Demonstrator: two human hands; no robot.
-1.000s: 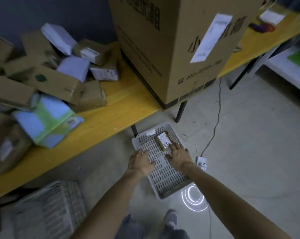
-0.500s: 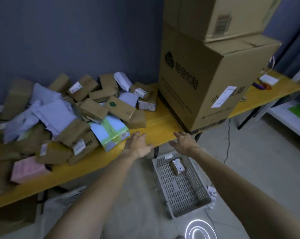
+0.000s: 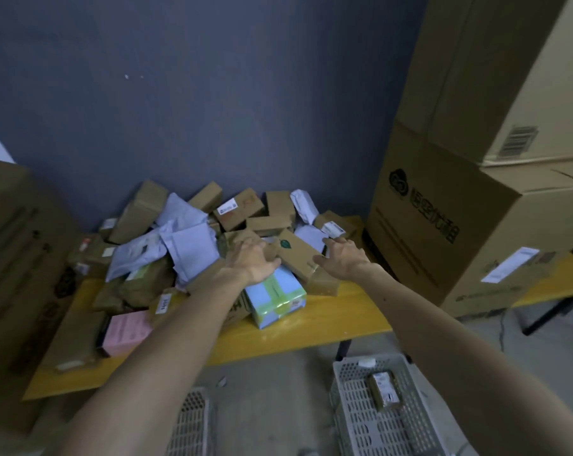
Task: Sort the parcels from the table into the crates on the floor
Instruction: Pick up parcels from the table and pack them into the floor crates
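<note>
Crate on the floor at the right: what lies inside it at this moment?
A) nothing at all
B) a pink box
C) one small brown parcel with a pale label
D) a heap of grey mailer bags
C: a single small brown parcel lies on the slatted bottom of the crate, towards its far end, and nothing else is in the part that shows.

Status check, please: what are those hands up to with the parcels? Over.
Left hand and right hand open, empty, flanking the leaf-marked brown box. One small parcel in the right-side crate. Blue-green parcel crowds the box in front.
</note>
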